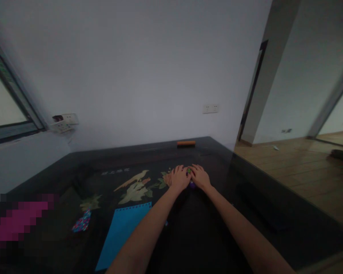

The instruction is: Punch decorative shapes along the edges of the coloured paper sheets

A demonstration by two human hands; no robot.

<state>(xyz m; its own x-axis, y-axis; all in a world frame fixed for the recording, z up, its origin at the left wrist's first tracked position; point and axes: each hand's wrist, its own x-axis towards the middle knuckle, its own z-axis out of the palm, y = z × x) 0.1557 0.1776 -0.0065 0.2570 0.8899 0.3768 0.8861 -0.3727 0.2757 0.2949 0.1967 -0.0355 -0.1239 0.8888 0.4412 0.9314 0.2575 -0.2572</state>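
Note:
My left hand [180, 177] and my right hand [199, 176] meet over the dark glossy table [188, 236], to the right of its flower pattern. Between them a small green and purple object [192, 184] shows in part; most of it is hidden by the fingers. Both hands have their fingers curved around it. Under my left forearm lies a bright blue sheet [125, 228] with a row of holes along its far edge.
An orange-brown stick-like object [186, 143] lies at the table's far edge. A colourful speckled piece [82, 221] is at the left. On the right rests a long dark object [263, 205]. A wall with sockets [210, 109] stands behind.

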